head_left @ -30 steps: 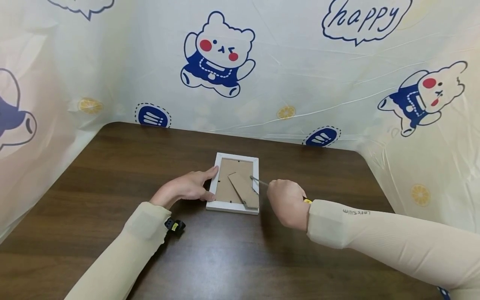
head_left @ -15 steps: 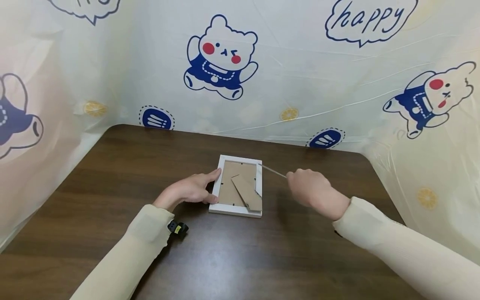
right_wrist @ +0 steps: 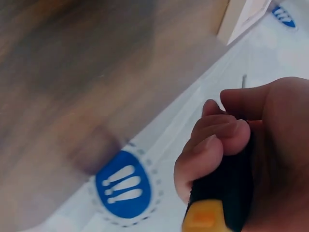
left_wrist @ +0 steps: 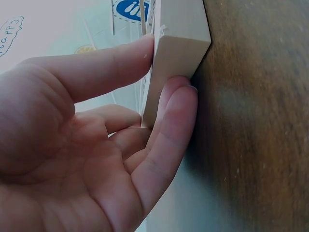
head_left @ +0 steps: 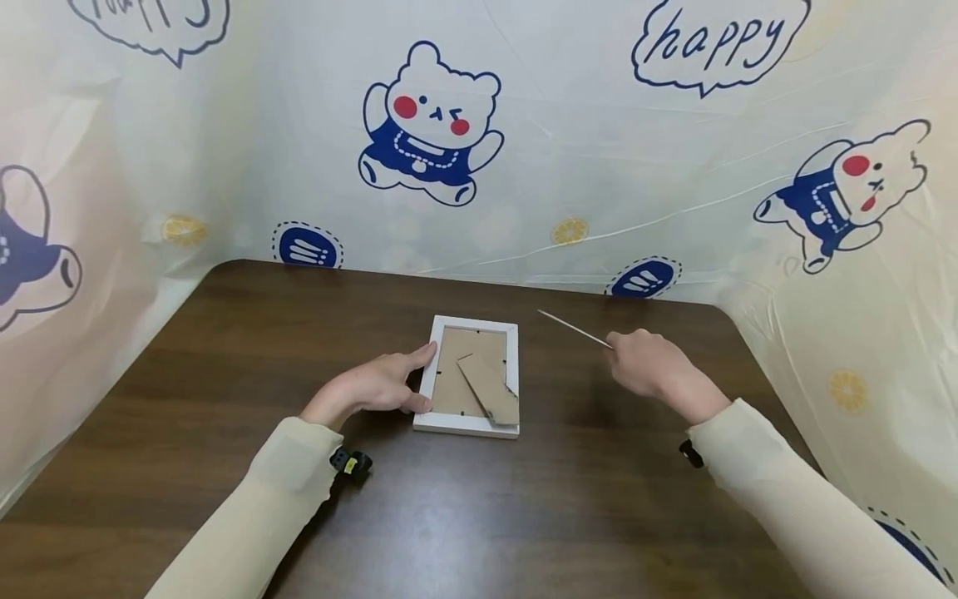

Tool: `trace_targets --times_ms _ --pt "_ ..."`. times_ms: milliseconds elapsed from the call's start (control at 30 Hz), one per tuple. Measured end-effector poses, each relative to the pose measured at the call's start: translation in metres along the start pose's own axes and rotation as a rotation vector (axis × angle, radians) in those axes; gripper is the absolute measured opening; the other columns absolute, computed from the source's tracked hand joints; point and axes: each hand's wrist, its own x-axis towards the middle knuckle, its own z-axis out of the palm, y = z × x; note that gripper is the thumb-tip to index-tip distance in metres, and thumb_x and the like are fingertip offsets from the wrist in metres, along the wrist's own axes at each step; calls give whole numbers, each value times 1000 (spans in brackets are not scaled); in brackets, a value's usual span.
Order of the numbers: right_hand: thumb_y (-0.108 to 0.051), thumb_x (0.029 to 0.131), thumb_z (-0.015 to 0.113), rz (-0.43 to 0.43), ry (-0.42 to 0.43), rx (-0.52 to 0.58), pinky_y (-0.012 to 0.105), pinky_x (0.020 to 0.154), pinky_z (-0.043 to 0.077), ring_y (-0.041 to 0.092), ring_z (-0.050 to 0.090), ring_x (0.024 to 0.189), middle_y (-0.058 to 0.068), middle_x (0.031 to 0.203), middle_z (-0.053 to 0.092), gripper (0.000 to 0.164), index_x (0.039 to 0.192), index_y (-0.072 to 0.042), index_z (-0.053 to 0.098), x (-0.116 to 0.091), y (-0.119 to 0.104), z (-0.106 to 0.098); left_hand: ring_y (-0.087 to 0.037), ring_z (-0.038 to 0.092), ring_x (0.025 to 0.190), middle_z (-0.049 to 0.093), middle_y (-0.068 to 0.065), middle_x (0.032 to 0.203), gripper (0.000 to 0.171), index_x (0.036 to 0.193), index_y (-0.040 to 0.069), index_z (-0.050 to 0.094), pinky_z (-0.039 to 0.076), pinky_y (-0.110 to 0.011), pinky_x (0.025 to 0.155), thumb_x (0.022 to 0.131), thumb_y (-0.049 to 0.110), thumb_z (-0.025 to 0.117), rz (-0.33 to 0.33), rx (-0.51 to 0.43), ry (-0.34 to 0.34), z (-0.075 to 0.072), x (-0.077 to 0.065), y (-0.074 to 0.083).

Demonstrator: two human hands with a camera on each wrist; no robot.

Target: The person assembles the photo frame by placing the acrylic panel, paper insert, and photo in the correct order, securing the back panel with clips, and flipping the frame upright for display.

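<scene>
A white picture frame [head_left: 447, 384] lies face down, its brown backing board upward and the slanted stand flap [head_left: 491, 398] against it. Small dark tabs show along the backing's edges. My left hand [head_left: 377, 383] grips the frame's left side, and in the left wrist view the thumb and fingers meet its pale corner [left_wrist: 181, 55]. To the right of the frame, my right hand [head_left: 647, 362] holds a screwdriver [head_left: 572, 327]. Its thin metal shaft points up and left, apart from the frame. The fingers wrap a black and yellow handle [right_wrist: 224, 179] in the right wrist view.
The dark wood table [head_left: 584, 499] extends around the frame on all sides. A pale printed curtain [head_left: 299, 125] with bears and orange slices stands behind it and at both sides. A small black device [head_left: 350, 462] sits at my left wrist.
My right hand has drawn the screwdriver from the backing's right edge, past the frame's upper right corner, and away to the right. The left hand stays on the frame.
</scene>
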Motion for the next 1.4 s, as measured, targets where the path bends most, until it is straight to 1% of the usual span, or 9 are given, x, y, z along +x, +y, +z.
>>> trace_targets --times_ms 100,167,267,367,467,767,967,1167,1400 --pt "-16 109 48 16 -13 39 39 59 48 24 56 65 8 77 58 19 107 -3 61 5 15 6 -40 24 159 20 -19 174 97 171 16 15 23 -60 128 97 20 78 2 2 -2 1 0 0" --pt "-16 109 48 26 -13 59 39 60 48 24 56 67 9 79 59 19 106 -3 61 7 24 10 -38 39 153 23 -21 173 97 171 15 15 24 -60 128 97 20 78 5 4 -5 1 1 0" --pt "-16 109 47 45 -10 91 41 63 49 26 57 71 11 82 61 19 104 -4 60 12 35 15 -32 64 131 25 -23 171 98 171 15 15 25 -60 128 97 20 79 10 7 -7 1 2 -1" --pt "-17 109 46 57 -4 101 43 66 49 28 58 76 12 86 62 19 102 -6 60 17 44 19 -27 73 114 24 -23 171 98 171 15 15 25 -59 128 97 19 79 14 10 -7 1 2 -2" --pt "-17 109 47 49 1 105 44 65 49 29 58 76 13 86 62 19 101 -5 60 23 52 21 -28 69 123 22 -22 172 98 171 14 15 25 -59 127 97 19 79 13 16 -4 1 2 -2" --pt "-14 104 51 9 -18 107 43 69 47 29 55 80 11 85 57 12 98 -5 57 35 72 25 -30 62 133 20 -19 173 96 171 13 16 27 -58 127 97 18 78 15 20 -1 2 0 -1" --pt "-8 101 52 -38 -51 105 41 71 46 28 53 83 10 88 56 7 97 -5 57 39 78 24 -20 73 109 22 -21 172 96 171 13 15 27 -59 127 97 18 78 15 5 -5 1 0 -1" --pt "2 95 52 -104 -78 100 43 79 47 28 52 89 9 94 56 11 97 -5 60 42 80 25 -16 75 98 19 -18 174 97 171 14 15 26 -58 127 98 17 78 13 -7 -10 0 0 -2" --pt "5 95 54 -105 -54 82 47 83 50 30 54 93 13 100 60 16 105 -2 64 49 83 26 -20 73 110 19 -18 174 96 171 15 16 26 -59 127 97 18 78 4 7 -5 0 -1 0"
